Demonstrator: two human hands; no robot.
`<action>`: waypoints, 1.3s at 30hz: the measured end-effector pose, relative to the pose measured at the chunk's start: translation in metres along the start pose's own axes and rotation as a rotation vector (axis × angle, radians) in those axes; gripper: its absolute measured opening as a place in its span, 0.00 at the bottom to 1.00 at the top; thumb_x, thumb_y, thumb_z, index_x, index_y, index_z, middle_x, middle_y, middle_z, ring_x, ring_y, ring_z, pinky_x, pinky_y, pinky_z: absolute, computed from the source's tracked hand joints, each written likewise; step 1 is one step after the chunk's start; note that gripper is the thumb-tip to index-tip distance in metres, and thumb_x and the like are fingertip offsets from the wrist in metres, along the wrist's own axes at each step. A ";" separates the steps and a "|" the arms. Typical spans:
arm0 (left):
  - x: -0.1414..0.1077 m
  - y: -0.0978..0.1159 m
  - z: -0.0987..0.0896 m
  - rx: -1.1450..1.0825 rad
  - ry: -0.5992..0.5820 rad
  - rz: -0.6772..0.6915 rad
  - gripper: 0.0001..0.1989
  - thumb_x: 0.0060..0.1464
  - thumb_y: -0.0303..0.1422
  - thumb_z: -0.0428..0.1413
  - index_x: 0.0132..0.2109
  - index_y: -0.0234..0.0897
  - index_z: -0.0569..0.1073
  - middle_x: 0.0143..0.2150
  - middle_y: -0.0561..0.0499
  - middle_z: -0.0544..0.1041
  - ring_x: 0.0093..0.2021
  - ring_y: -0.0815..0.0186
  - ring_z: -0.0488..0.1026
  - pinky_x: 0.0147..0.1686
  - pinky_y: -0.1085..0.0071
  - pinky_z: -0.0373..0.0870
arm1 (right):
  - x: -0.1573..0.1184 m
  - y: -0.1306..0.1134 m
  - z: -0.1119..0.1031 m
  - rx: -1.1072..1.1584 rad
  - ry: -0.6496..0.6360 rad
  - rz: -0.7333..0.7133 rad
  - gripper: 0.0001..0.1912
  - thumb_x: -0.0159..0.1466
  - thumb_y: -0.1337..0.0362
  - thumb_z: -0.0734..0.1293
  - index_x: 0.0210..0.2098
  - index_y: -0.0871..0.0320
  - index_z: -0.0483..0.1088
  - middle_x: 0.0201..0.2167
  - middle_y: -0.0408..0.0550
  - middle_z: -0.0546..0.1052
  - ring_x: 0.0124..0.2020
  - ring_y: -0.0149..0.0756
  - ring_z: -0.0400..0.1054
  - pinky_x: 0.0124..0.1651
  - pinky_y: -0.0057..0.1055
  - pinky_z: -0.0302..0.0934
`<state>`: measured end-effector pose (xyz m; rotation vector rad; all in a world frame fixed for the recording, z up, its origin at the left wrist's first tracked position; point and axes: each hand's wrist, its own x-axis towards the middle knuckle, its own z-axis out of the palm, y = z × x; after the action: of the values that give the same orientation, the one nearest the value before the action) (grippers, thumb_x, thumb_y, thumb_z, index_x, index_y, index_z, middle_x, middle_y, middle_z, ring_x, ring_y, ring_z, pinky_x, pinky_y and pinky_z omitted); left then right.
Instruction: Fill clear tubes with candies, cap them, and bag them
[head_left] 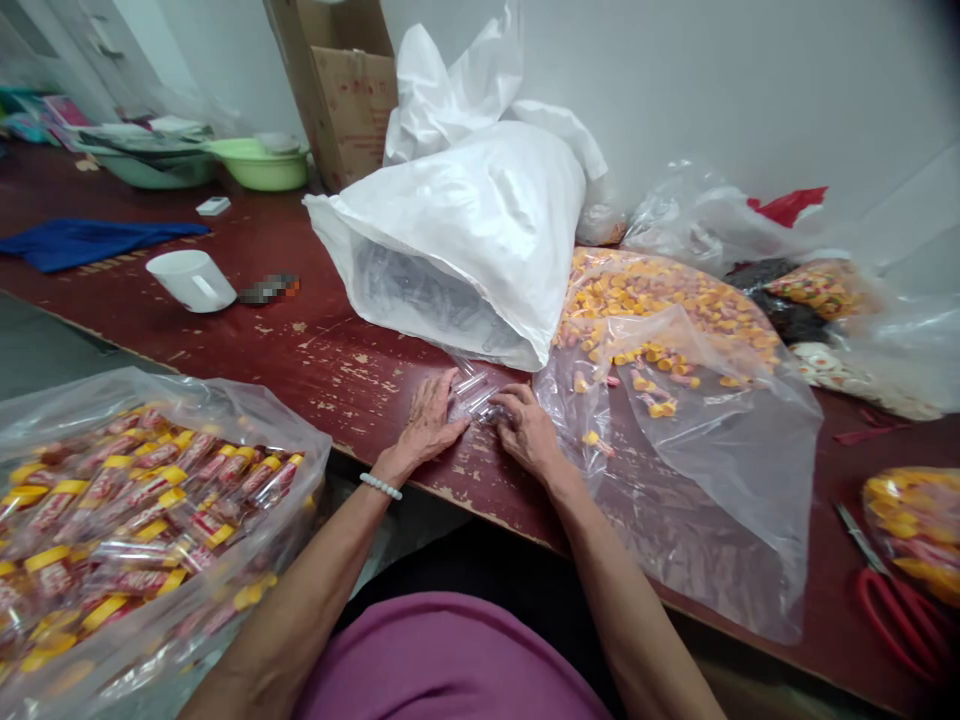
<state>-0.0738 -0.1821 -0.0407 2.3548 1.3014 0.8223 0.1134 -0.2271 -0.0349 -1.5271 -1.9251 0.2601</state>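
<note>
Scuffed red-brown tabletop (300, 370), its paint worn through in pale flecks, runs along a plain wall (675, 80). At its near edge, a small cluster of clear tubes (472, 392) lies between the two hands, just in front of the sack's lip. The left hand (430, 418) rests flattish beside them, thumb spread from the fingers; the right hand (523, 428) has its fingers curled at their other side, though whether it grips a tube I cannot tell. Slick, rigid cylinders like these probably roll easily, so light pressure from both sides, with the tubes kept parallel, should square them up better than a squeeze.

From the hands, the white sack (480, 200) slumps at twelve o'clock, crinkled and satiny, its gaping mouth showing more transparent tubes. At two, a filmy plastic bag (720, 470) holds yellow caps (667, 300) mixed with pink pieces. Between eight and nine, glossy yellow-capped tubes (150, 500) fill another clear bag (262, 400). A smooth white mug (191, 280) leans at ten; red-handled scissors (892, 605) lie at four.
</note>
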 end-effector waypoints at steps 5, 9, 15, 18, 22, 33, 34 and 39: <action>0.002 -0.001 0.002 0.052 0.001 -0.017 0.36 0.50 0.39 0.56 0.63 0.36 0.53 0.58 0.39 0.64 0.56 0.53 0.62 0.54 0.58 0.58 | -0.004 0.000 -0.001 -0.080 -0.064 0.029 0.16 0.61 0.67 0.62 0.49 0.54 0.69 0.46 0.51 0.67 0.43 0.38 0.66 0.44 0.34 0.64; 0.005 0.001 0.003 0.071 -0.002 -0.050 0.36 0.49 0.42 0.57 0.62 0.38 0.54 0.60 0.40 0.63 0.57 0.52 0.61 0.54 0.57 0.57 | -0.002 -0.001 -0.005 -0.082 -0.131 0.029 0.13 0.63 0.64 0.62 0.48 0.54 0.69 0.41 0.50 0.68 0.40 0.37 0.66 0.42 0.33 0.63; 0.005 -0.002 -0.001 0.018 -0.059 -0.006 0.40 0.47 0.45 0.59 0.63 0.38 0.53 0.59 0.40 0.64 0.57 0.53 0.61 0.54 0.57 0.57 | -0.002 -0.002 -0.011 -0.024 -0.171 0.021 0.14 0.61 0.67 0.63 0.47 0.54 0.70 0.40 0.48 0.69 0.40 0.36 0.66 0.43 0.32 0.61; 0.005 -0.007 -0.001 -0.030 -0.074 0.045 0.41 0.47 0.46 0.59 0.63 0.41 0.53 0.58 0.43 0.65 0.56 0.54 0.62 0.54 0.59 0.57 | -0.005 -0.003 -0.014 0.038 -0.174 0.017 0.14 0.61 0.68 0.63 0.46 0.53 0.70 0.40 0.47 0.70 0.41 0.36 0.66 0.45 0.33 0.61; 0.006 -0.013 0.000 -0.098 -0.057 0.094 0.38 0.48 0.45 0.59 0.63 0.44 0.54 0.56 0.46 0.67 0.54 0.58 0.64 0.54 0.61 0.58 | -0.008 -0.004 -0.017 0.095 -0.173 0.039 0.13 0.60 0.68 0.64 0.45 0.53 0.70 0.39 0.46 0.71 0.41 0.35 0.66 0.47 0.33 0.60; 0.006 -0.013 -0.003 -0.180 -0.035 0.155 0.32 0.50 0.42 0.58 0.61 0.47 0.59 0.56 0.48 0.69 0.53 0.59 0.65 0.55 0.62 0.58 | -0.011 0.005 -0.022 0.267 -0.164 0.026 0.13 0.59 0.66 0.65 0.44 0.54 0.70 0.37 0.44 0.72 0.39 0.34 0.67 0.45 0.31 0.59; 0.006 -0.013 -0.003 -0.180 -0.035 0.154 0.33 0.50 0.42 0.59 0.61 0.47 0.59 0.56 0.48 0.69 0.53 0.59 0.65 0.55 0.62 0.58 | -0.011 0.005 -0.022 0.277 -0.161 0.022 0.13 0.59 0.66 0.66 0.44 0.54 0.70 0.38 0.44 0.72 0.40 0.34 0.67 0.45 0.31 0.59; 0.007 -0.013 -0.002 -0.156 -0.030 0.089 0.31 0.52 0.43 0.56 0.61 0.44 0.59 0.54 0.47 0.70 0.52 0.58 0.65 0.53 0.61 0.59 | -0.018 0.002 -0.024 0.221 -0.166 0.014 0.13 0.60 0.66 0.65 0.45 0.55 0.70 0.39 0.46 0.73 0.40 0.34 0.67 0.44 0.31 0.59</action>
<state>-0.0808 -0.1695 -0.0438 2.3055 1.0859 0.8787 0.1314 -0.2486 -0.0237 -1.4101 -1.9386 0.6021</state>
